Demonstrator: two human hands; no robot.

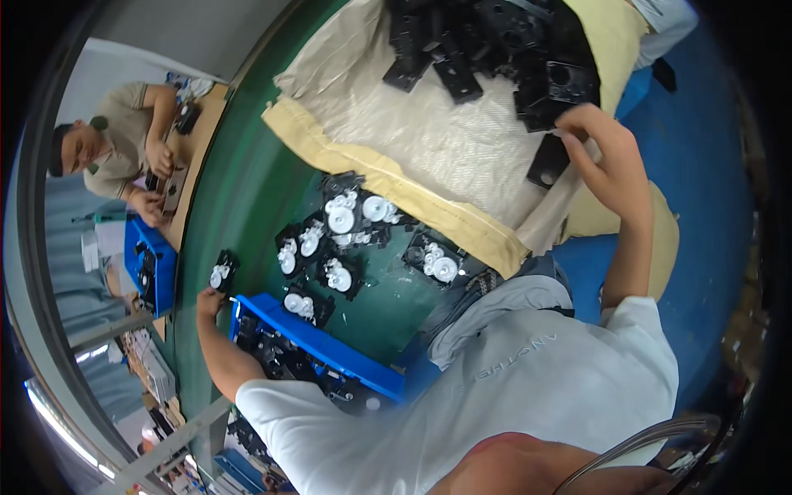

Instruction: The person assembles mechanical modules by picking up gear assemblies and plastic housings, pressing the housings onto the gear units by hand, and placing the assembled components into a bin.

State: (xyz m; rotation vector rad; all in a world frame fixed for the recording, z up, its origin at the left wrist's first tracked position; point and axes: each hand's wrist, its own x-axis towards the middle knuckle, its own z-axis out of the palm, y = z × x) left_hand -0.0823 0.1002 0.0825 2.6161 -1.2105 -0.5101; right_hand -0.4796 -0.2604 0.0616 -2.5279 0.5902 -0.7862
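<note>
Two hands at work over black parts and white gears

We see our right hand [606,161] reaching into a sack [429,140] full of black plastic plates [503,41], too many and too jumbled to count; its fingers curl around one black plate [549,161] at the edge of the heap. Our left hand [210,301] stretches toward a single black part with a white gear [223,271] on the green table [239,190], fingertips just beside it; whether they touch it we cannot tell. About seven more gear assemblies [342,219] lie in a cluster between the sack and one blue bin [330,338] of black parts. Another person [124,140] works at a far bench
</note>
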